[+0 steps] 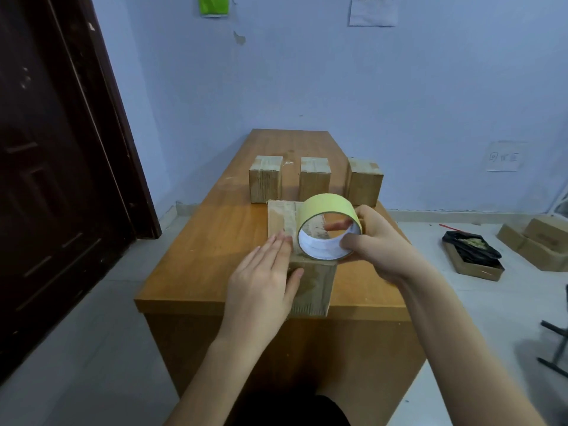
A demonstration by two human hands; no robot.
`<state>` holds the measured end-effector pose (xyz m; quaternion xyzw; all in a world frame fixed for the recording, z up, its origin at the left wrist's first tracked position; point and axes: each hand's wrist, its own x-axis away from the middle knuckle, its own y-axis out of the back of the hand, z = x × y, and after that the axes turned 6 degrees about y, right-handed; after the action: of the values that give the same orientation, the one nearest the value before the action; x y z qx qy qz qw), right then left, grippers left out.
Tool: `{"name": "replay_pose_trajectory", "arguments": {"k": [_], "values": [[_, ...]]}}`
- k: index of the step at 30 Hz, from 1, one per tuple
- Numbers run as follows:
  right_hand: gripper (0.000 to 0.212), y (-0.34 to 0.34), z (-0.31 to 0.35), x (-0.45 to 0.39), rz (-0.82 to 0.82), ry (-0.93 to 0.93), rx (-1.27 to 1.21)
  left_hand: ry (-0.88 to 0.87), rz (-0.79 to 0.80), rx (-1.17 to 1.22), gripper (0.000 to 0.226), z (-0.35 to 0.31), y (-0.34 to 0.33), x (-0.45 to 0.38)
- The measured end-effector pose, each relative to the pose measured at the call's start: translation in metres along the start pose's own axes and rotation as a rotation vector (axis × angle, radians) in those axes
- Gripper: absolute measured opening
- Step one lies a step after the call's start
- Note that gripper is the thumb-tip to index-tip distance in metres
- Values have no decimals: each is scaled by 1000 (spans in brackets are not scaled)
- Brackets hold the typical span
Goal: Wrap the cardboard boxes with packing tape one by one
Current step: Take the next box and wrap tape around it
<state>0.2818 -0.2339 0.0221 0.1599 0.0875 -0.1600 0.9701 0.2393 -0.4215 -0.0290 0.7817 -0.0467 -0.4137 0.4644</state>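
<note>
A cardboard box (313,287) stands near the front edge of the wooden table (215,241). My left hand (264,278) lies flat with straight fingers on the box's top and left side. My right hand (378,244) grips a yellow-green roll of packing tape (327,230) that stands on edge on top of the box; the thumb curls at the rim and fingers reach through the white core. A strip of clear tape runs along the box top behind the roll. Three more boxes stand in a row farther back: left (266,179), middle (315,179) and right (365,182).
A dark wooden door (55,167) is at the left. On the floor to the right lie an open box with black plastic (471,256) and stacked flat boxes (544,244). A metal frame leg (556,345) shows at the right edge.
</note>
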Motion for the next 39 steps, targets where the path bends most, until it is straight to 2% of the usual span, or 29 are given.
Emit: {"name": "replay_pose_trajectory", "arguments": {"k": [4, 6, 8, 10, 14, 19, 22, 25, 29, 34, 36, 39], "values": [[25, -2, -8, 3, -129, -25, -133, 8, -3, -31, 53, -3, 1, -3], [21, -10, -14, 3, -217, -24, -91, 30, -2, -44, 55, -4, 1, -4], [17, -16, -17, 2, -160, 6, 76, 51, -8, -56, 56, -4, 0, -4], [26, -17, -18, 3, -72, 13, 114, 61, -15, -56, 57, -4, -1, -4], [23, -2, -13, 0, 11, -62, 29, 35, -39, -49, 53, -2, -2, -3], [19, 16, -18, 6, -131, -145, -347, 7, -16, -57, 55, 4, 0, -3], [22, 11, -24, 10, -187, -105, -263, 4, 24, -76, 56, 4, 3, -8], [33, -6, -30, 13, -154, -107, -226, 53, 34, -76, 59, 0, 7, -14], [19, -9, -37, 12, -237, -131, -327, 74, 30, -114, 61, -8, 9, -20], [40, 1, -45, 17, -351, -255, -682, 50, 41, -101, 54, -2, 5, -12], [30, -6, -51, 23, -396, -245, -751, 45, 54, -127, 58, -1, 5, -12], [16, -11, -56, 25, -445, -222, -662, 49, 95, -197, 75, -8, 10, -21]]}}
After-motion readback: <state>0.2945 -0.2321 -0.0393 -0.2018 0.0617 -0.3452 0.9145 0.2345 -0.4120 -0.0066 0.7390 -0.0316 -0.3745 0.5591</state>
